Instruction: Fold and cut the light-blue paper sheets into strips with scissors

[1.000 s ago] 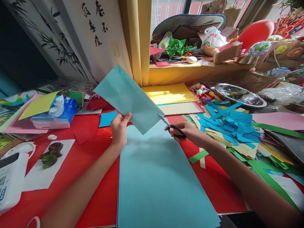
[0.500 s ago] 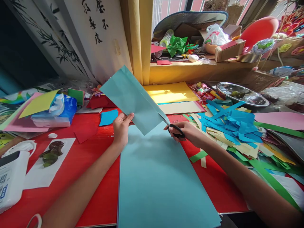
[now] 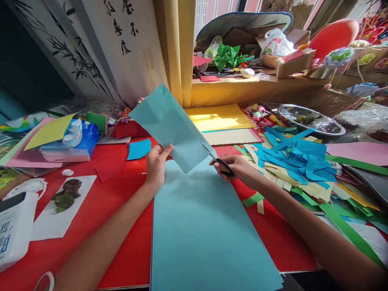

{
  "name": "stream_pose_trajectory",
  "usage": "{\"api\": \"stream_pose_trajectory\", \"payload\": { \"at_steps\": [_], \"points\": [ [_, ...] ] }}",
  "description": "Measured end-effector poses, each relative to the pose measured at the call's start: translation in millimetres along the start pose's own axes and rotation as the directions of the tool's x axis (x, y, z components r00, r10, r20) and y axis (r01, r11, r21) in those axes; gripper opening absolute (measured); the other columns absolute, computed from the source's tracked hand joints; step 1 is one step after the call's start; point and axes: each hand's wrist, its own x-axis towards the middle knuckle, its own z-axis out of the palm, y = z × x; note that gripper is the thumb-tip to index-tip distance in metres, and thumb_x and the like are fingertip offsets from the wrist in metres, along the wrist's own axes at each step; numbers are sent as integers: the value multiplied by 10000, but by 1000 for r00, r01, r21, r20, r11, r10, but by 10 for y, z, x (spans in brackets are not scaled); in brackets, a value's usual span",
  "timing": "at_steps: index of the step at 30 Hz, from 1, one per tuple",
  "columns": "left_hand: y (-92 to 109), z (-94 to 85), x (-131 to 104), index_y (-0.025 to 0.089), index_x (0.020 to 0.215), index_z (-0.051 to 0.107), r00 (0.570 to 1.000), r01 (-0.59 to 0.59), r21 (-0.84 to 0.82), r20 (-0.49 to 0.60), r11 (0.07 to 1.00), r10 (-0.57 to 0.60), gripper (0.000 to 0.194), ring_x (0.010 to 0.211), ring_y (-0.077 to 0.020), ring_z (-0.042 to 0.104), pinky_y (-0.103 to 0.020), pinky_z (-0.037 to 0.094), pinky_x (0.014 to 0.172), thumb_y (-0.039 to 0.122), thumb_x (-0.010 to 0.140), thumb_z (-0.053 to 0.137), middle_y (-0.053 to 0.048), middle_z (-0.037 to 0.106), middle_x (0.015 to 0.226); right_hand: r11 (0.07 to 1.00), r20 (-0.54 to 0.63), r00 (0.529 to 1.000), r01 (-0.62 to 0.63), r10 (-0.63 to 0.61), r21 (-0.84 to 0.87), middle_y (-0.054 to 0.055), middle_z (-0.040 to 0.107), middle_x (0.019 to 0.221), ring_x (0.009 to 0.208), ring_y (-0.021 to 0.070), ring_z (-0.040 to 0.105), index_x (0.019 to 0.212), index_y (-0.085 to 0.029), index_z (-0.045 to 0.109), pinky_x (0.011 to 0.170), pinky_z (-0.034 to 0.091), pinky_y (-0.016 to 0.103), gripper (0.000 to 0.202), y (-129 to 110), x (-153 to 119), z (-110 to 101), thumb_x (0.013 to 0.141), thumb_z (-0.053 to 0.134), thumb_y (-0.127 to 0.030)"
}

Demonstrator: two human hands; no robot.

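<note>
My left hand (image 3: 158, 163) pinches the lower left edge of a folded light-blue paper (image 3: 169, 127), thumb on top. The paper is held up at a slant above the table. In my right hand (image 3: 238, 169) is a pair of black-handled scissors (image 3: 224, 166), fingers through the loops. Its blades lie at the paper's right edge, along a narrow strip near the lower right corner. Below both hands lies a large stack of light-blue paper sheets (image 3: 209, 234).
Blue paper strips (image 3: 298, 159) and other coloured offcuts heap up on the right, near a metal bowl (image 3: 312, 120). At left are a tissue pack (image 3: 77, 141), small blue squares (image 3: 138, 149) and a white bottle-like container (image 3: 15, 230). Yellow paper (image 3: 221, 117) lies at the back.
The scissors and right hand have shifted very slightly left, and the folded paper has tilted a little. Both hands keep their hold.
</note>
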Motion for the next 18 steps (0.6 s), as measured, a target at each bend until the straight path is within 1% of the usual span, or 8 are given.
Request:
{"api": "stream_pose_trajectory", "payload": {
  "at_steps": [3, 8, 13, 18],
  "points": [
    [0, 5, -2, 156, 815, 628, 1000, 6, 0, -3, 1000, -6, 216, 671, -128, 562, -251, 464, 624, 323, 685, 673, -20, 618, 736, 1000, 2, 1000, 0, 0, 5, -17, 462, 601, 504, 94, 460, 761, -156, 598, 464, 271, 237, 360, 7, 10, 3, 685, 633, -507],
    [-2, 17, -5, 165, 769, 611, 1000, 16, -14, 13, 1000, -16, 183, 683, -142, 586, -258, 464, 621, 311, 680, 675, -15, 630, 723, 999, 4, 1000, 19, -19, 31, 2, 498, 656, 501, 95, 468, 680, -152, 566, 448, 247, 242, 368, 14, 14, 5, 691, 616, -516],
    [0, 23, -2, 163, 730, 597, 1000, 28, -6, 6, 1000, -28, 180, 677, -139, 587, -264, 468, 631, 311, 672, 682, -9, 626, 711, 1000, -6, 1000, 11, -11, 17, -10, 481, 623, 499, 94, 454, 732, -157, 598, 464, 279, 248, 366, 14, 11, 14, 661, 645, -513],
    [-7, 24, 0, 162, 717, 590, 999, 36, -3, 10, 999, -36, 192, 635, -126, 563, -263, 472, 613, 319, 663, 689, 0, 605, 677, 1000, -32, 999, -5, 6, 29, -2, 492, 636, 498, 95, 462, 739, -151, 608, 449, 259, 244, 386, 9, 6, 23, 666, 632, -530]
  ]
}}
